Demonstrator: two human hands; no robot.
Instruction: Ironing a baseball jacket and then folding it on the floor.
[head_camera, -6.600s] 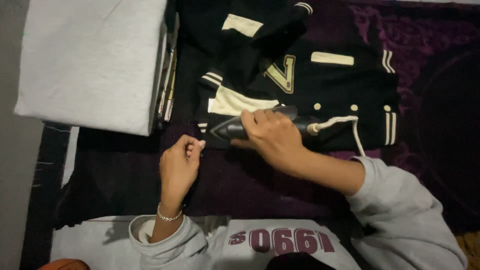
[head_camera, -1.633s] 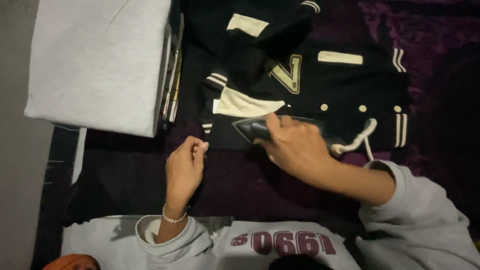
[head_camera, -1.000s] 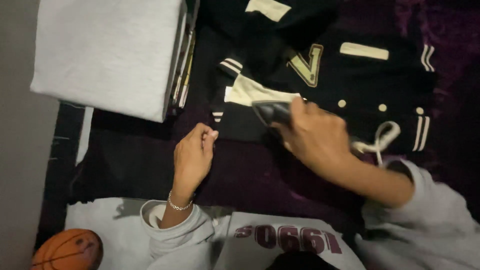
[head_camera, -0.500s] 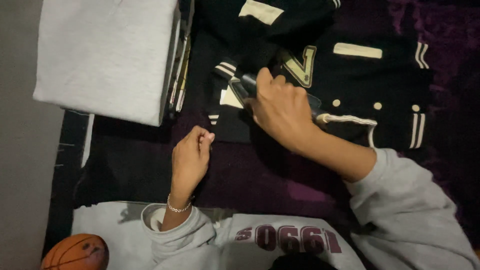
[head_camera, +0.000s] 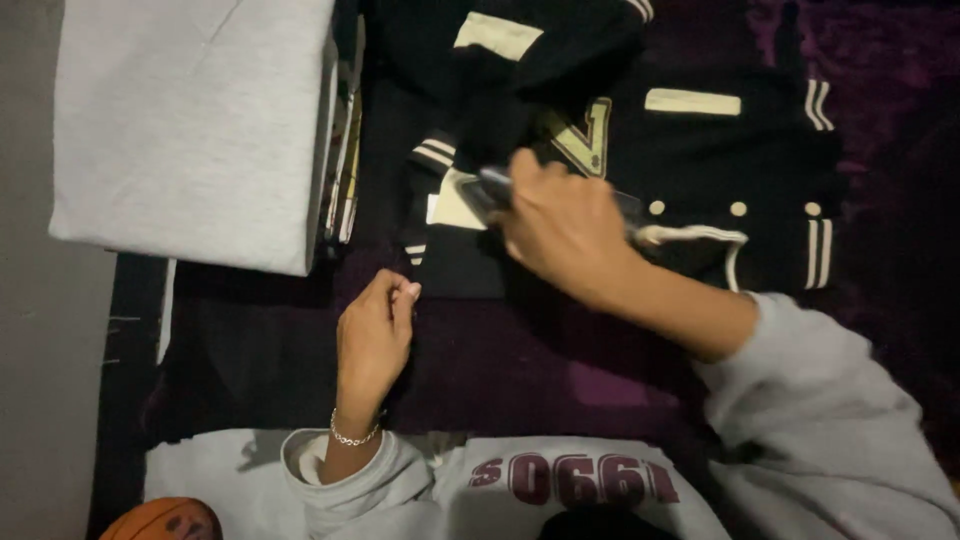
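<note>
— Where is the iron (head_camera: 490, 190) found, and how is it held?

— It is seen on the black jacket (head_camera: 700, 160), over a cream panel near the striped cuff, on the dark purple cloth (head_camera: 520, 360). Its handle is wrapped by the right hand (head_camera: 565, 225), the fingers closed round it; only the dark nose is shown past the knuckles. A pale cord (head_camera: 700, 238) is trailed back towards the grey sleeve.

— And the left hand (head_camera: 372, 335)?

— It is kept loosely curled, fingertips pinched at the jacket's lower edge. Whether cloth is actually gripped cannot be told.

— How is the iron judged to handle?

— It is judged rigid and fairly heavy, with a smooth sole that is likely slid easily over fabric. It is best taken by the handle alone, since the sole is presumably hot. The jacket is judged soft and limp, easily bunched, so its edge is better held flat.

— What else is seen nearby?

— A folded grey cloth (head_camera: 190, 130) is laid to the left, and an orange ball (head_camera: 160, 520) is glimpsed at the bottom corner.
</note>
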